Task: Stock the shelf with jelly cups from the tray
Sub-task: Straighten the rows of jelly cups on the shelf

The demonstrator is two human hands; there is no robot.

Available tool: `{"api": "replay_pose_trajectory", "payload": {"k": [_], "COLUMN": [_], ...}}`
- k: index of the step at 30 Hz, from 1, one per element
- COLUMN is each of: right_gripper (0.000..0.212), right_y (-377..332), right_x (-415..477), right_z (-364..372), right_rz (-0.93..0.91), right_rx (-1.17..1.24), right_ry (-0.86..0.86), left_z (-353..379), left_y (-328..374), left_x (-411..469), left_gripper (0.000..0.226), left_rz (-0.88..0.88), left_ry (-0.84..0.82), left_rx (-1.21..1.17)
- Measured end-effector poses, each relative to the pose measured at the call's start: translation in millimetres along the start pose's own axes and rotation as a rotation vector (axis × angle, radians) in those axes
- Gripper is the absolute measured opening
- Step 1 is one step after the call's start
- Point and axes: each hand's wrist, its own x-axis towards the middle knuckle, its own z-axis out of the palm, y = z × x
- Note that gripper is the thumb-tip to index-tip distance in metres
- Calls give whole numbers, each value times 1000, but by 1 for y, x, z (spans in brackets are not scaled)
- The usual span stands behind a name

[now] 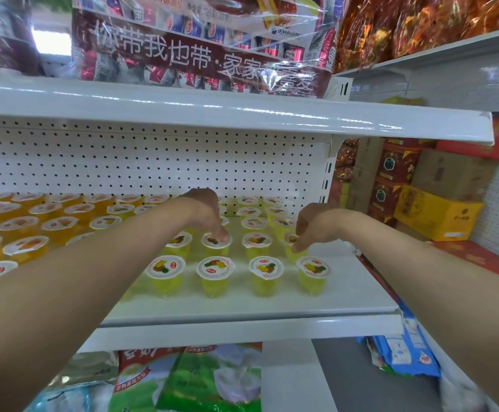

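Both arms reach in over the white shelf (242, 307), hands apart, each on a cup of its own in the second row back. The left hand (205, 214) hooks down and pinches the far rim of the second cup (214, 243). The right hand (309, 226) pinches the lid edge of the end cup (292, 248), nearest the right upright. To set these well, I'd lower each one straight down until its base sits flat and line it up behind the front row (215, 270). Fingers should then lift straight up, so no sleeve or wrist knocks the four near cups toward the lip. The gaps between neighbours look even and are worth matching. Every yellow cup holds clear yellow jelly under a sealed white lid with a fruit print. To the left, a block of orange cups (25, 246) fills its own section, tightly packed. The tray that feeds all this is not in view. Off to the right a yellow carton (438, 214) sits closed among red boxes.
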Motion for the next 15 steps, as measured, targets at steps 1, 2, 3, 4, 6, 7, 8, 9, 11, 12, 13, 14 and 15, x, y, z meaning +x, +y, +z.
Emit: {"api": "replay_pose_trajectory", "payload": {"k": [1, 2, 3, 4, 6, 7, 8, 9, 11, 12, 13, 14, 15], "right_gripper": [55, 55, 55, 54, 54, 53, 52, 52, 49, 48, 48, 47, 47], "right_y": [0, 0, 1, 1, 2, 2, 2, 2, 1, 1, 1, 2, 2], "right_x": [1, 3, 4, 5, 6, 5, 6, 6, 7, 8, 9, 9, 8], "right_z": [0, 1, 1, 1, 1, 1, 2, 2, 3, 3, 4, 4, 4], "right_rz": [-1, -4, -4, -3, -4, -6, -6, -7, -7, -6, -6, -4, -2], "right_rx": [5, 11, 14, 18, 23, 25, 26, 22, 15, 14, 11, 11, 9], "right_ry": [3, 6, 6, 8, 9, 10, 11, 12, 14, 18, 22, 22, 21], "left_z": [0, 0, 1, 1, 0, 0, -1, -1, -2, -1, -1, -1, -1], "left_y": [0, 0, 0, 0, 0, 0, 0, 1, 1, 0, 0, 0, 1], "left_x": [1, 1, 1, 1, 0, -1, -2, -4, -4, -4, -3, -3, -2], "left_gripper": [42, 42, 42, 42, 40, 41, 47, 55, 49, 42, 42, 44, 48], "left_rz": [1, 3, 5, 6, 2, 2, 3, 0, -7, -11, -14, -14, -17], "left_ry": [0, -2, -2, -2, -1, 2, 3, 2, -6, -13, -19, -24, -27], "left_rx": [6, 12, 17, 21, 16, 15, 13, 16, 25, 29, 27, 27, 28]}}
